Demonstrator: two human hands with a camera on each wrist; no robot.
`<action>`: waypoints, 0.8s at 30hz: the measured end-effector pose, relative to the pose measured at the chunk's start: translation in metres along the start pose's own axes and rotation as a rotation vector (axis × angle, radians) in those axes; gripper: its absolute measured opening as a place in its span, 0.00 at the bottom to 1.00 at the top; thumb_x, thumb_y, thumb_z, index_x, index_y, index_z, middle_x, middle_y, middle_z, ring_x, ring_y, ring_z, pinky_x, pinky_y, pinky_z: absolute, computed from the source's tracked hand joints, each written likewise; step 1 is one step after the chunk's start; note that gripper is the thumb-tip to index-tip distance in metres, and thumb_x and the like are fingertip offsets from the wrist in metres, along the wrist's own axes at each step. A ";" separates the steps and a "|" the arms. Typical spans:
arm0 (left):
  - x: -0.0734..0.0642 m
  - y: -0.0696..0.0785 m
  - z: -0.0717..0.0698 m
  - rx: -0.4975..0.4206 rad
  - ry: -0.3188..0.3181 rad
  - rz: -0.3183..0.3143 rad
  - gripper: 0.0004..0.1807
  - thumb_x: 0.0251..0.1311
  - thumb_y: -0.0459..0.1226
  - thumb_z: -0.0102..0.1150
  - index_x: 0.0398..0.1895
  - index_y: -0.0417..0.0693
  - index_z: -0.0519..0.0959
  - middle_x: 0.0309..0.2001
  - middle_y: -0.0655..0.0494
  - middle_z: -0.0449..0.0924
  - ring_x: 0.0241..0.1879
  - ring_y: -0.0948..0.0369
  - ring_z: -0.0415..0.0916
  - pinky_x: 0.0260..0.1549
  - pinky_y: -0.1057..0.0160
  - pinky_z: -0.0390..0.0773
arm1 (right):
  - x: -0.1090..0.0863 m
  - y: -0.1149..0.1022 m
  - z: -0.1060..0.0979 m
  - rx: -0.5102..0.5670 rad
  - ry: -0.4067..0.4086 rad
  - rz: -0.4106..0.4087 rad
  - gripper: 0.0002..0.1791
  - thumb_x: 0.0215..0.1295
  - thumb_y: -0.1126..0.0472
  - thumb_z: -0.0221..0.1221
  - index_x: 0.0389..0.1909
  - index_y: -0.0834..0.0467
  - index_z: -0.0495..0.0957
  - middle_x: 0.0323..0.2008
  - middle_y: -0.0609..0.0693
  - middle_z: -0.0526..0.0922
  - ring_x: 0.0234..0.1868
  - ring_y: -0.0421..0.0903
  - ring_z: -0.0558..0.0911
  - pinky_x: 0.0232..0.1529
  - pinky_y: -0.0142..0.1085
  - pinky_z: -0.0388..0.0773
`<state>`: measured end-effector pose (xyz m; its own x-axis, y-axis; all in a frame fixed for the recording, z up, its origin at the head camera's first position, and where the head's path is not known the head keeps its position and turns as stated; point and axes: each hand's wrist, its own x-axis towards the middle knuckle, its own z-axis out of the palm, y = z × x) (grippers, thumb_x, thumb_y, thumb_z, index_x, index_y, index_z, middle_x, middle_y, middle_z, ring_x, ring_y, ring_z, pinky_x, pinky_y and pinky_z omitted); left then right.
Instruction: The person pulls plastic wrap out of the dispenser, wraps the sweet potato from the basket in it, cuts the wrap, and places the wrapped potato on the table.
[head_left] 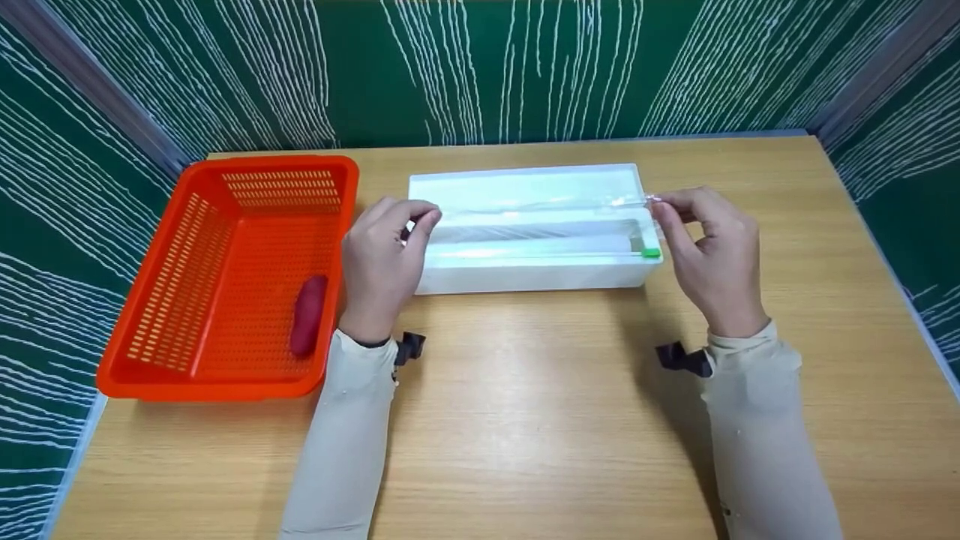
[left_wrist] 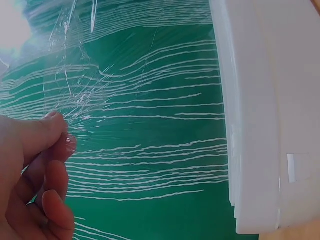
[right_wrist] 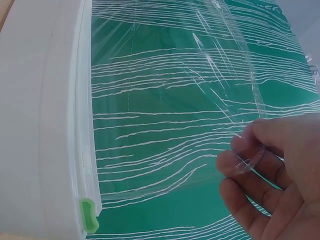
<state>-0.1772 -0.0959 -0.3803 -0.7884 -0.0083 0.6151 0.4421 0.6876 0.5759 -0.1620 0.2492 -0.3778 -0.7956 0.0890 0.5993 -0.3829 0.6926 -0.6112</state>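
Note:
A white cling film dispenser box lies lengthwise on the table, a film roll showing through its top. Clear cling film stretches above it between both hands. My left hand pinches one corner of the film between thumb and index finger; in the left wrist view the film gathers in creases at those fingertips. My right hand pinches the other corner past the box's right end, and the film spans from the box edge to it. A green slider cutter sits at the box's right end.
To the left stands an orange plastic basket with perforated walls, holding a reddish sweet potato-shaped item. Green wall panels with white wavy lines rise behind the wooden table and at both sides.

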 end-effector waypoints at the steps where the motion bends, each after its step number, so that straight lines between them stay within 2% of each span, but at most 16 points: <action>1: 0.000 0.000 0.000 0.000 0.002 0.002 0.13 0.70 0.46 0.64 0.46 0.50 0.90 0.41 0.57 0.87 0.36 0.63 0.76 0.40 0.66 0.81 | 0.000 0.000 0.000 -0.002 0.003 -0.003 0.09 0.72 0.62 0.63 0.45 0.62 0.88 0.43 0.54 0.89 0.41 0.37 0.80 0.49 0.23 0.74; 8: 0.001 0.000 -0.001 -0.016 -0.001 0.029 0.12 0.70 0.45 0.65 0.44 0.47 0.89 0.39 0.54 0.86 0.38 0.56 0.78 0.40 0.61 0.79 | 0.001 0.000 0.000 0.039 0.035 -0.033 0.07 0.71 0.65 0.64 0.43 0.65 0.88 0.40 0.56 0.89 0.39 0.31 0.78 0.47 0.26 0.74; 12: 0.000 0.001 -0.002 -0.015 0.007 0.049 0.12 0.71 0.45 0.64 0.43 0.47 0.89 0.40 0.54 0.86 0.41 0.58 0.76 0.42 0.61 0.77 | 0.001 0.000 0.000 0.047 0.043 -0.039 0.07 0.71 0.66 0.64 0.43 0.65 0.87 0.39 0.57 0.89 0.39 0.30 0.77 0.46 0.25 0.74; 24: 0.001 0.006 -0.006 -0.029 0.032 0.054 0.14 0.70 0.47 0.63 0.45 0.48 0.90 0.41 0.56 0.89 0.41 0.60 0.77 0.44 0.63 0.78 | 0.000 -0.004 -0.003 0.050 0.059 -0.010 0.08 0.71 0.66 0.64 0.44 0.66 0.87 0.39 0.58 0.88 0.39 0.30 0.77 0.47 0.27 0.75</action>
<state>-0.1727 -0.0959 -0.3737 -0.7490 0.0045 0.6625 0.4963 0.6663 0.5565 -0.1589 0.2487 -0.3739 -0.7630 0.1251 0.6342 -0.4149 0.6576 -0.6288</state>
